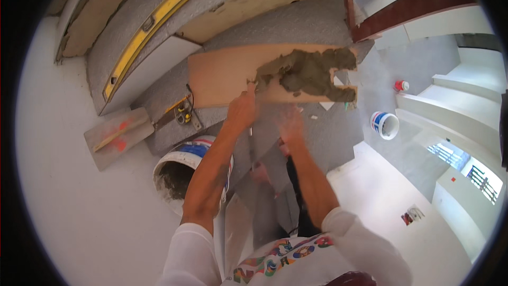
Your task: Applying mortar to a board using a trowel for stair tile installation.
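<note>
In front of me a long tan tile (219, 74) lies with grey-brown mortar (309, 74) spread thickly over its right half. Near its front edge, by the left end of the mortar, is my left hand (242, 110). Its fingers are closed, but what they grip, if anything, is not clear. My right hand (291, 122) sits just below the tile's near edge, smeared by motion, so its fingers cannot be read. To the left rests a flat steel trowel (119, 136) with reddish marks. Beside my left forearm stands a white and blue bucket (193, 149) with mortar residue inside.
A long yellow spirit level (159, 10) lies on the grey step at upper left. Several small hand tools (183, 113) lie left of the tile. Red-brown metal framing (413, 8) rises at upper right. A smaller bucket (390, 127) and a red pot (401, 85) stand at right.
</note>
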A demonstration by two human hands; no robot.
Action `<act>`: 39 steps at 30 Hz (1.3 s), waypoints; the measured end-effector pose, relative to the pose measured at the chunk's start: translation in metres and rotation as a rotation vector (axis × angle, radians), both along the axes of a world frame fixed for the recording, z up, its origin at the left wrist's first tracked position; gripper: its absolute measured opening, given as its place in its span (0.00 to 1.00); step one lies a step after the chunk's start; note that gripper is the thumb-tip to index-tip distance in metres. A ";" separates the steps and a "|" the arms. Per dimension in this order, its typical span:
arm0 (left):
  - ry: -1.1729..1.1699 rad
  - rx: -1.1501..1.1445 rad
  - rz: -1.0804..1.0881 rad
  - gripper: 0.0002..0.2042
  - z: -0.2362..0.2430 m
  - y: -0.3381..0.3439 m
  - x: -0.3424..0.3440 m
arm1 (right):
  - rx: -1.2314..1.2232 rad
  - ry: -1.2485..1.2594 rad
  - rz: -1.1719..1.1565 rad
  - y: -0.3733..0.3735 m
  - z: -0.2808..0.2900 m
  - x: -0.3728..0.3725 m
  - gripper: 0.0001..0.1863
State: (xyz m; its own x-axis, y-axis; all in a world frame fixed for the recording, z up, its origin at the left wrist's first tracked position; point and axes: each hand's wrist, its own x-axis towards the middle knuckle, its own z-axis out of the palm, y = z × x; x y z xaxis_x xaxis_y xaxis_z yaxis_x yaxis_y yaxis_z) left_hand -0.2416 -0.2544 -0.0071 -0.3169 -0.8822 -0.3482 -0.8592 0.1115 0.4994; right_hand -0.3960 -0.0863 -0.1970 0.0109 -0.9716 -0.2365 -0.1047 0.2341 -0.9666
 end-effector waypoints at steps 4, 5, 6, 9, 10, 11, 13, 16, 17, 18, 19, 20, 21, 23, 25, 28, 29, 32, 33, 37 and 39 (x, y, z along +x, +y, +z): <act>-0.014 -0.244 -0.181 0.22 -0.060 -0.001 -0.033 | -0.103 0.061 -0.132 -0.061 -0.031 -0.014 0.30; -0.023 -0.280 -0.169 0.22 -0.053 -0.004 -0.039 | -0.140 0.053 -0.122 -0.071 -0.024 -0.018 0.30; -0.136 -0.154 -0.158 0.22 -0.042 -0.001 -0.033 | -0.104 -0.098 -0.189 -0.069 -0.014 -0.007 0.31; -0.230 -0.006 -0.112 0.22 -0.011 0.005 -0.030 | -0.006 -0.378 -0.330 -0.073 0.020 -0.005 0.31; -0.213 0.008 -0.101 0.21 0.001 0.006 -0.029 | 0.043 -0.505 -0.424 -0.072 0.031 -0.007 0.31; -0.210 0.015 -0.107 0.21 0.008 0.007 -0.029 | 0.096 -0.627 -0.522 -0.069 0.040 -0.010 0.31; -0.171 0.063 -0.075 0.23 0.026 0.004 -0.029 | 0.206 -0.874 -0.703 -0.068 0.057 -0.018 0.31; 0.063 -0.068 0.102 0.23 0.038 0.019 -0.026 | 0.376 -1.231 -1.029 -0.056 0.063 -0.031 0.31; 0.064 -0.189 0.068 0.22 0.030 0.015 -0.026 | 0.169 -0.390 -0.600 -0.048 0.054 -0.048 0.31; 0.070 -0.292 0.029 0.22 0.024 0.012 -0.027 | 0.002 0.418 -0.105 -0.026 0.042 -0.066 0.31; 0.057 -0.254 0.000 0.22 0.031 0.008 -0.025 | 0.073 0.417 -0.109 -0.030 0.045 -0.074 0.31; 0.032 -0.218 -0.024 0.21 0.047 0.013 -0.019 | 0.248 0.068 -0.312 -0.039 0.059 -0.072 0.32; 0.009 -0.184 -0.031 0.21 0.061 0.024 -0.011 | 0.387 -0.290 -0.518 -0.051 0.080 -0.062 0.32; -0.125 -0.078 -0.130 0.17 0.076 0.013 -0.004 | 0.576 -1.018 -0.921 -0.068 0.109 -0.052 0.33; -0.158 -0.070 -0.202 0.15 0.078 0.007 -0.025 | 0.612 -1.020 -0.967 -0.068 0.112 -0.060 0.34; -0.179 -0.074 -0.336 0.13 0.081 -0.012 -0.065 | 0.598 -1.040 -0.970 -0.058 0.099 -0.075 0.35; -0.176 -0.091 -0.403 0.12 0.080 -0.022 -0.080 | 0.547 -1.068 -0.926 -0.052 0.090 -0.082 0.36; -0.250 -0.028 -0.457 0.13 0.068 -0.056 -0.106 | 0.595 -1.106 -0.922 -0.055 0.085 -0.078 0.37; -0.270 -0.020 -0.462 0.13 0.057 -0.066 -0.100 | 0.607 -1.125 -0.923 -0.059 0.091 -0.069 0.37; -0.146 0.335 -0.263 0.17 0.050 -0.065 -0.101 | 0.521 -1.189 -0.913 -0.053 0.099 -0.077 0.36; -0.149 0.606 -0.104 0.18 0.065 -0.052 -0.102 | 0.484 -1.230 -0.904 -0.052 0.094 -0.085 0.36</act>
State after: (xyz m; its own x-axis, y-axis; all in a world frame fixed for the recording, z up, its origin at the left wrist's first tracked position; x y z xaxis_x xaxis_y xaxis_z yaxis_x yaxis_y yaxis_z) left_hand -0.3438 -0.3068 0.0577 -0.3003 -0.4814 -0.8234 -0.9242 -0.0667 0.3761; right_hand -0.4813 -0.1384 -0.1025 -0.0921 -0.6043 -0.7914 0.9815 0.0790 -0.1746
